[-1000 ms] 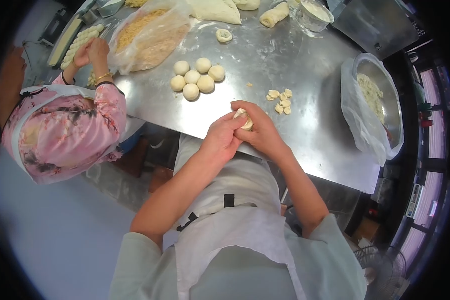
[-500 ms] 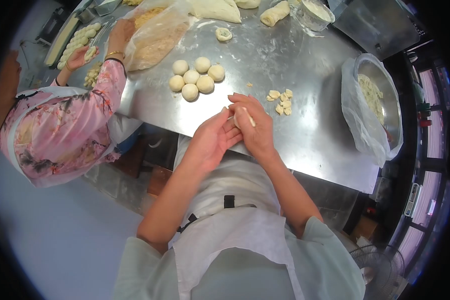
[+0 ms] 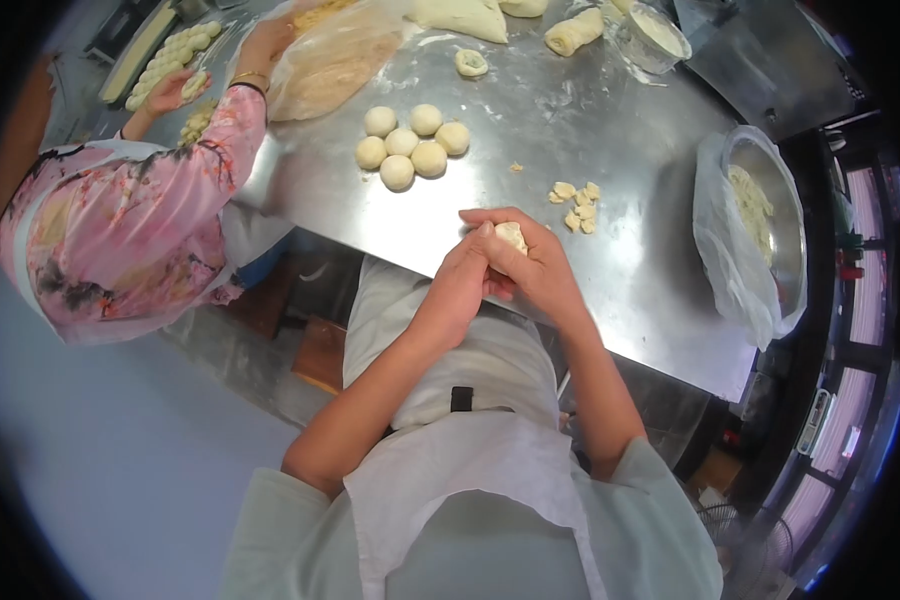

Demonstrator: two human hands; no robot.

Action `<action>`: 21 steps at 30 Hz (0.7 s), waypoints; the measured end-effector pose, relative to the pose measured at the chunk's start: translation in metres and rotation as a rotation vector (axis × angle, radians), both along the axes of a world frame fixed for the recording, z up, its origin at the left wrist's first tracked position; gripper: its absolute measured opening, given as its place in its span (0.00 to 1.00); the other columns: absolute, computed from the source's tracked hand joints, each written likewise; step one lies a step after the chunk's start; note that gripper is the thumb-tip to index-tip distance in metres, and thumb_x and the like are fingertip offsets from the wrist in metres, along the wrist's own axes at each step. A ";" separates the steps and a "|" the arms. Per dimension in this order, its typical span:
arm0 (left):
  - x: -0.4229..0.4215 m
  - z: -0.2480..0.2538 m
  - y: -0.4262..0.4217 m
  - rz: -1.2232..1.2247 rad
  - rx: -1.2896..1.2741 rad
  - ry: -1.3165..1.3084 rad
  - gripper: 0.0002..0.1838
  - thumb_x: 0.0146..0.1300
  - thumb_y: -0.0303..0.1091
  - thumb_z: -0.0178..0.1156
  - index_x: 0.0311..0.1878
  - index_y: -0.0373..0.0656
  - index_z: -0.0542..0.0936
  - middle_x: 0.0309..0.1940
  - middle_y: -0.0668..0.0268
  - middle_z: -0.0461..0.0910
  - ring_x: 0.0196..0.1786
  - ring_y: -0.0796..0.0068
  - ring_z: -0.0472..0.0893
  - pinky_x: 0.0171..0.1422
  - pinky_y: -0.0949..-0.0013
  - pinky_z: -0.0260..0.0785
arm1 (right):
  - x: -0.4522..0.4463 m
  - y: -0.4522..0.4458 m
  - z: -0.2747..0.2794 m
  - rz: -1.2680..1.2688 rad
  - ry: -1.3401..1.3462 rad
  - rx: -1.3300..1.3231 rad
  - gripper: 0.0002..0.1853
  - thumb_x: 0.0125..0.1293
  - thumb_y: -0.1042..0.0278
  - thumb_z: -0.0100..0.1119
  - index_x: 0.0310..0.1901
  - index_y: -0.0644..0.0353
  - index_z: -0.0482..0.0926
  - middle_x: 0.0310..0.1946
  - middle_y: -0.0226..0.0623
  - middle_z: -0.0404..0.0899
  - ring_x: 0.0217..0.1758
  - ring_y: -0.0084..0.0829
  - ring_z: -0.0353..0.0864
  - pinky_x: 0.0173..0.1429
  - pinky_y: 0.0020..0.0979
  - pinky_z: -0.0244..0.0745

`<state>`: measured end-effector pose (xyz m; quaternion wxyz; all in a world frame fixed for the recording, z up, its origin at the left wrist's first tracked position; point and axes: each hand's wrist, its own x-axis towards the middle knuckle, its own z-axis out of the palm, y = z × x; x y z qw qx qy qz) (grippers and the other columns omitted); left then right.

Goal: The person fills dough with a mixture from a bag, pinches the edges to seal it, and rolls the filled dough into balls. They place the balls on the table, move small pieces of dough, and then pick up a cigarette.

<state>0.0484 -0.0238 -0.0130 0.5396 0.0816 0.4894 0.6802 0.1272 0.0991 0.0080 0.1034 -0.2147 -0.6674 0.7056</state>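
A small pale piece of dough (image 3: 511,236) shows between my two hands at the table's front edge. My right hand (image 3: 540,268) is closed around it, the thumb lying across the front. Against it presses my left hand (image 3: 460,285), closed, its thumb up by the dough and its fingertips partly hidden under the right hand. How much dough lies inside the palms is hidden. Beyond my hands sits a cluster of several round dough balls (image 3: 428,160). To the right of the cluster lie several torn dough bits (image 3: 581,212).
On the steel table (image 3: 630,290) stand a plastic-lined metal bowl (image 3: 785,190) of pale green-flecked filling and a clear bowl (image 3: 654,36). A dough roll (image 3: 574,32) and a ring-shaped dough piece (image 3: 471,63) lie farther back. At left, a person's pink sleeve (image 3: 232,140) reaches toward a plastic bag (image 3: 340,65).
My hands have closed together from a more open left palm, and the dough now shows above the right thumb. The view has shifted slightly. The other person's hands stay near the bag.
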 end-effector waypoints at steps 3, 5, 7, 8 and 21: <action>0.010 0.011 0.010 0.041 0.002 0.040 0.30 0.86 0.58 0.39 0.67 0.39 0.73 0.53 0.63 0.79 0.50 0.77 0.80 0.57 0.67 0.76 | 0.000 0.001 -0.008 -0.056 0.064 0.131 0.20 0.83 0.59 0.49 0.56 0.66 0.86 0.52 0.41 0.89 0.52 0.25 0.85 0.77 0.36 0.67; 0.019 0.018 0.011 0.124 0.017 0.032 0.30 0.86 0.58 0.39 0.67 0.39 0.73 0.52 0.64 0.79 0.50 0.78 0.80 0.57 0.67 0.76 | 0.000 -0.002 -0.012 -0.099 0.131 0.242 0.22 0.84 0.58 0.47 0.57 0.66 0.85 0.53 0.42 0.88 0.50 0.24 0.85 0.80 0.36 0.64; 0.022 0.018 0.012 0.192 0.052 0.011 0.30 0.86 0.58 0.38 0.66 0.40 0.73 0.51 0.64 0.78 0.49 0.79 0.79 0.56 0.68 0.76 | -0.003 0.000 -0.013 -0.106 0.172 0.350 0.23 0.84 0.57 0.46 0.63 0.65 0.82 0.56 0.43 0.87 0.52 0.24 0.85 0.80 0.36 0.63; 0.021 0.015 0.012 0.199 0.075 0.015 0.29 0.86 0.58 0.38 0.64 0.41 0.74 0.50 0.65 0.79 0.48 0.79 0.79 0.55 0.68 0.76 | -0.004 -0.003 -0.010 -0.120 0.161 0.291 0.23 0.84 0.57 0.47 0.66 0.65 0.80 0.58 0.44 0.86 0.53 0.25 0.85 0.79 0.37 0.65; 0.013 0.013 0.015 0.018 0.056 -0.095 0.29 0.86 0.58 0.38 0.64 0.40 0.74 0.47 0.66 0.79 0.44 0.78 0.78 0.42 0.70 0.75 | 0.009 0.007 -0.003 -0.031 -0.045 0.036 0.23 0.84 0.56 0.47 0.60 0.67 0.84 0.50 0.44 0.88 0.47 0.28 0.85 0.63 0.30 0.79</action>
